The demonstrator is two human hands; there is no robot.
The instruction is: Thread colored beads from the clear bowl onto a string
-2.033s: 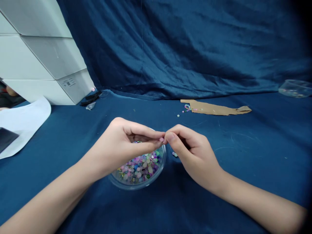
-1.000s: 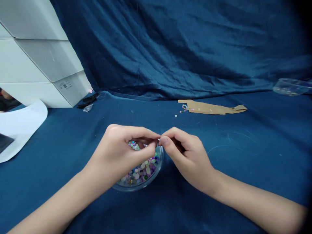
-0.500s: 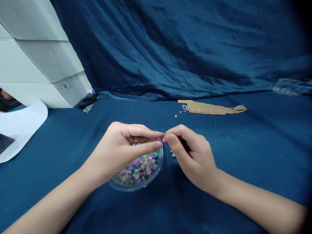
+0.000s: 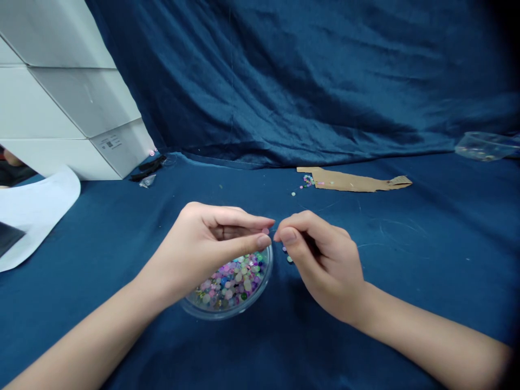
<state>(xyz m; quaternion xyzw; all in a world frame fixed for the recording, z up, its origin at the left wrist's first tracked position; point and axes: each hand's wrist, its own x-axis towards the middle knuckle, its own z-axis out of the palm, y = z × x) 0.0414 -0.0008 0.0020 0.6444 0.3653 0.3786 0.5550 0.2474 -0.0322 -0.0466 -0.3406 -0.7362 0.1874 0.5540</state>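
Thumb and forefinger of my left hand point(image 4: 211, 244) pinch a small pink bead point(image 4: 265, 231) above a clear round bowl point(image 4: 227, 314) of mixed beads point(image 4: 235, 281). Just to the right, my right hand point(image 4: 325, 260) is closed in a pinch on a thin thread point(image 4: 274, 231), whose tip reaches toward the pink bead. Whether the thread passes through that bead is too small to tell. A few beads point(image 4: 289, 259) show below the right fingertips, partly hidden by the hand; I cannot tell whether they hang on the thread or lie on the cloth.
On the blue cloth point(image 4: 244, 357) farther back lies a torn cardboard strip point(image 4: 353, 181) with a cluster of beads point(image 4: 307, 180) at its left end. White boxes point(image 4: 69, 103) stand at left, near white paper point(image 4: 52, 200). A clear plastic container point(image 4: 483, 147) is at far right.
My right hand has drawn slightly to the right, opening a small gap between the two hands' fingertips. The pink bead in my left fingers now shows more plainly.
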